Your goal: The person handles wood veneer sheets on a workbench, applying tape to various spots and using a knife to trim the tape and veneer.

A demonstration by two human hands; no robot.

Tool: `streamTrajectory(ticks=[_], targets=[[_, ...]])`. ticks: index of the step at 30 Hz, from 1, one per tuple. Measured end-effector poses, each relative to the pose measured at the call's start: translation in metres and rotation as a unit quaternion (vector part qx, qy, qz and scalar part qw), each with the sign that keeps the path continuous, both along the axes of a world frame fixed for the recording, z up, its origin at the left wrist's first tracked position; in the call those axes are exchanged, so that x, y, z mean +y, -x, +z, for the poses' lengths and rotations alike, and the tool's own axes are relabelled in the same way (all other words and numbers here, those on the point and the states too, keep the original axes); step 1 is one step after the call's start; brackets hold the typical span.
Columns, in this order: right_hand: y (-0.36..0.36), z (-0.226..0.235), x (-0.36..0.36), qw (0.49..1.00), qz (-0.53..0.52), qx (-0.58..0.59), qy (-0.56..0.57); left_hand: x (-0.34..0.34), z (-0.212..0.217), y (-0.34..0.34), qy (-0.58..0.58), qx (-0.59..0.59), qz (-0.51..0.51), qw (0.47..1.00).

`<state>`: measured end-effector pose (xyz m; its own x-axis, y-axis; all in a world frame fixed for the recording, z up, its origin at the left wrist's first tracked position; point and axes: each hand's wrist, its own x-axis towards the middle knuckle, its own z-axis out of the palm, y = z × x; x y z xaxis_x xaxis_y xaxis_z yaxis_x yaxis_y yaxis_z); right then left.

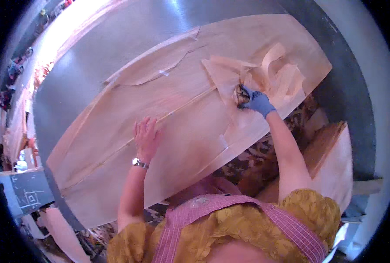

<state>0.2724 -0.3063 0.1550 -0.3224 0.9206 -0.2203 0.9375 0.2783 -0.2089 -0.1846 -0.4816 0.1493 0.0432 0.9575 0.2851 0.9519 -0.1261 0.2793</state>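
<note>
A large, thin, pale tan sheet that looks like wood veneer (182,149) lies across the grey table. My bare left hand (146,135), with a wristwatch (140,163) on the wrist, rests flat on it with fingers stretched out. Under that hand runs a long yellowish seam (188,104). My right hand (258,103), in a grey-blue glove with dark fingertips, is closed round a small brownish roundish thing (240,95) whose kind I cannot make out. Just beyond it lie loose, curled veneer pieces (282,76) on the sheet.
Short whitish strips (163,72) stick to the sheet by a torn strip along its far edge. The grey table (125,41) shows beyond. Veneer scraps (258,153) litter the floor below the near edge. A stack of sheets (331,158) stands at right, a blue-grey box (26,193) at left.
</note>
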Motion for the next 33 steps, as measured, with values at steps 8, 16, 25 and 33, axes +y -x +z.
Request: streamTrajectory(ticks=[8, 16, 25, 33], targets=[[-0.05, -0.008, -0.123, 0.898, -0.131, 0.067, -0.415, -0.14, 0.014, 0.137, 0.131, 0.047, 0.131, 0.982], [-0.027, -0.059, -0.489, 0.956, -0.235, -0.174, 0.014, -0.153, -0.03, 0.229, 0.064, 0.142, 0.064, 0.986], [0.273, -0.06, -0.687, 0.942, -0.322, -0.076, 0.054, -0.193, -0.031, 0.283, 0.006, 0.067, -0.021, 0.998], [0.459, -0.039, -0.751, 0.967, -0.239, 0.075, 0.053, -0.358, 0.052, 0.261, 0.191, -0.078, -0.167, 0.964]])
